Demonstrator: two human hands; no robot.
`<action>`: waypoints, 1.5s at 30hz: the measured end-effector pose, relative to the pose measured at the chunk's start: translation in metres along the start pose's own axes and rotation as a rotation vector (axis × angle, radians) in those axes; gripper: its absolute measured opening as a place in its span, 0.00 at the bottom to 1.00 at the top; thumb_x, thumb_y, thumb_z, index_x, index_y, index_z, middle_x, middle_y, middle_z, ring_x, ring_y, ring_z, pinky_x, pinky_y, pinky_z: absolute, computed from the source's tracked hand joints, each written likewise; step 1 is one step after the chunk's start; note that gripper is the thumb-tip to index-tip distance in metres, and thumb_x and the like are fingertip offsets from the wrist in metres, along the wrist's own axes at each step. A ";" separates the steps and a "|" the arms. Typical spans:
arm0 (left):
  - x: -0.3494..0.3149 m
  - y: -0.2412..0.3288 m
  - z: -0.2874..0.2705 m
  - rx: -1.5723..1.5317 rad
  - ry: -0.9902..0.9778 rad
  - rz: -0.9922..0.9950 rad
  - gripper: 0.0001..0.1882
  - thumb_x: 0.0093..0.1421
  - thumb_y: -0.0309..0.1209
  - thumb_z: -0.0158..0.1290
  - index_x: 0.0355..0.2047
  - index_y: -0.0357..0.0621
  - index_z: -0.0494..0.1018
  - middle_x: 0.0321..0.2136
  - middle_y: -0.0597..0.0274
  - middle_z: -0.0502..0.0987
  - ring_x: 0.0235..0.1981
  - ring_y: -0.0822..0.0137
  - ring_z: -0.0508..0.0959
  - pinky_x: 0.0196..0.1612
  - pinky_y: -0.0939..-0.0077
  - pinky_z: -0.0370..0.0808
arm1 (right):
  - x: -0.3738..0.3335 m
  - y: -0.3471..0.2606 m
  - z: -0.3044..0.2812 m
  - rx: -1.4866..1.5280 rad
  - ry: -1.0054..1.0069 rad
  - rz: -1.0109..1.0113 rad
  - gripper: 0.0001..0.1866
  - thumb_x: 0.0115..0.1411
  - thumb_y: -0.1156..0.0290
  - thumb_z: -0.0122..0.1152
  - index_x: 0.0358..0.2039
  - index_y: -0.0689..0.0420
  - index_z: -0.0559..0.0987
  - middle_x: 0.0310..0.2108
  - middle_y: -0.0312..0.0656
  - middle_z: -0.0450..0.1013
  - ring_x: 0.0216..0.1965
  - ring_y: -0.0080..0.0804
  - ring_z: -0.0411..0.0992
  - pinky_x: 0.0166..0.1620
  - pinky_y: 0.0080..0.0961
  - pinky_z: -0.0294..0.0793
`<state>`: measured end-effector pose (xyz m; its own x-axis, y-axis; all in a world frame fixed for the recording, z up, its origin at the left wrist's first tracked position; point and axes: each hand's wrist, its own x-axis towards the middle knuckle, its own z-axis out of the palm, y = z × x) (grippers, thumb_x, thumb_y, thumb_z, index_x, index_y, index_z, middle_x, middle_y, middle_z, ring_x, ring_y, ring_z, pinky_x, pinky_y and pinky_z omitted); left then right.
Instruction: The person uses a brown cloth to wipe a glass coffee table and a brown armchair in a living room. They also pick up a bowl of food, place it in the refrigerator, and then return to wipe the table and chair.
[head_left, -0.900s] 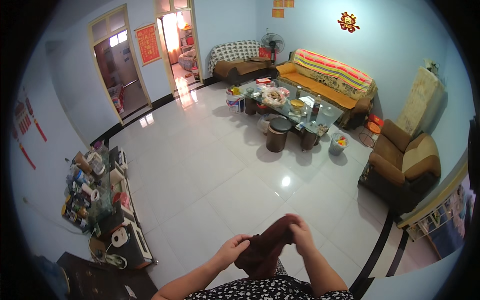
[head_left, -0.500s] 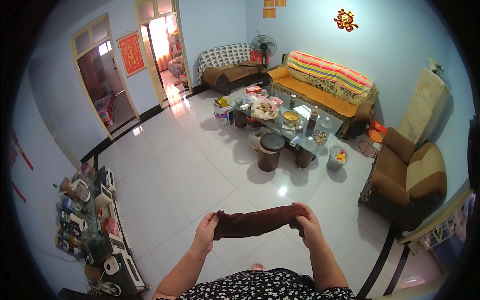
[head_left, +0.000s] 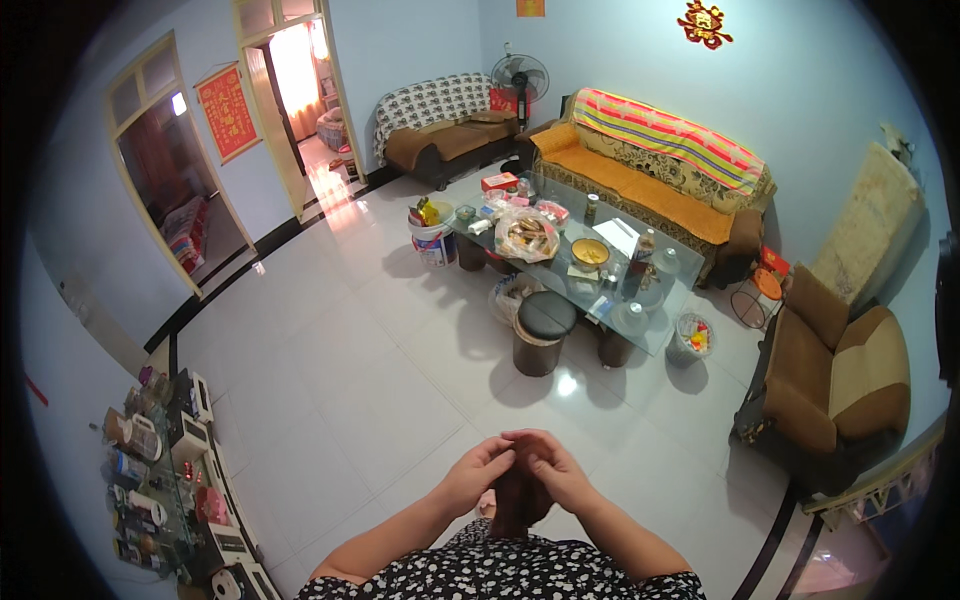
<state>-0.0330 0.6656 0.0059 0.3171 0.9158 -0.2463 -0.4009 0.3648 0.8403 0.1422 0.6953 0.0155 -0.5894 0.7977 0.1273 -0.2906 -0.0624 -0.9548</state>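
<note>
Both left hand (head_left: 476, 474) and right hand (head_left: 562, 476) grip brown cloth (head_left: 515, 497); a bin (head_left: 686, 354) holds red-and-yellow bits (head_left: 699, 336).

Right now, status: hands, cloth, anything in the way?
Left hand and right hand close together, both holding the dark brown cloth. Cloth bunched, hanging below the fingers. Black-topped stool ahead, not touching either.

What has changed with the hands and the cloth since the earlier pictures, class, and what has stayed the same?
The left hand and right hand have moved inward, together; the dark brown cloth, just before stretched sideways, now hangs between them. Both hands still hold it. The long sofa and armchair stayed put.
</note>
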 end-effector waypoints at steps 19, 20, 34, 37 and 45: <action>0.448 0.082 -0.100 0.593 -0.435 0.163 0.48 0.55 0.40 0.60 0.67 0.42 0.42 0.64 0.51 0.52 0.64 0.58 0.57 0.64 0.64 0.56 | 0.342 -0.076 -0.229 0.691 0.301 -0.159 0.22 0.68 0.63 0.45 0.61 0.53 0.59 0.41 0.45 0.68 0.39 0.37 0.72 0.47 0.43 0.74; 0.472 0.100 -0.092 0.433 -0.473 0.022 0.45 0.57 0.40 0.58 0.66 0.40 0.44 0.65 0.52 0.53 0.63 0.61 0.58 0.64 0.65 0.56 | 0.360 -0.082 -0.245 0.671 0.279 -0.158 0.23 0.68 0.62 0.44 0.62 0.51 0.58 0.42 0.44 0.68 0.39 0.36 0.72 0.47 0.43 0.74; 0.695 0.179 -0.141 0.163 0.050 -0.071 0.22 0.58 0.24 0.46 0.54 0.40 0.65 0.46 0.63 0.73 0.48 0.74 0.72 0.50 0.77 0.71 | 0.511 -0.026 -0.478 0.106 0.541 0.430 0.26 0.64 0.63 0.54 0.61 0.58 0.64 0.46 0.37 0.68 0.41 0.26 0.70 0.43 0.19 0.71; 0.742 0.184 -0.165 0.433 -0.128 0.086 0.21 0.58 0.24 0.47 0.53 0.40 0.66 0.45 0.65 0.73 0.46 0.76 0.72 0.50 0.78 0.69 | 0.554 0.028 -0.481 -0.085 0.458 0.248 0.34 0.57 0.71 0.64 0.63 0.59 0.62 0.53 0.42 0.67 0.50 0.29 0.69 0.51 0.25 0.69; 0.878 0.237 -0.282 0.478 -0.349 -0.292 0.19 0.62 0.27 0.51 0.53 0.38 0.68 0.47 0.62 0.73 0.46 0.74 0.73 0.52 0.77 0.70 | 0.651 0.080 -0.529 -0.644 0.738 0.618 0.17 0.51 0.64 0.66 0.40 0.60 0.79 0.36 0.44 0.77 0.39 0.34 0.75 0.43 0.28 0.73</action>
<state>-0.0924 1.6035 -0.1476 0.6471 0.6533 -0.3931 0.1440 0.4015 0.9045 0.1338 1.5265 -0.1204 0.1482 0.9069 -0.3945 0.4562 -0.4166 -0.7863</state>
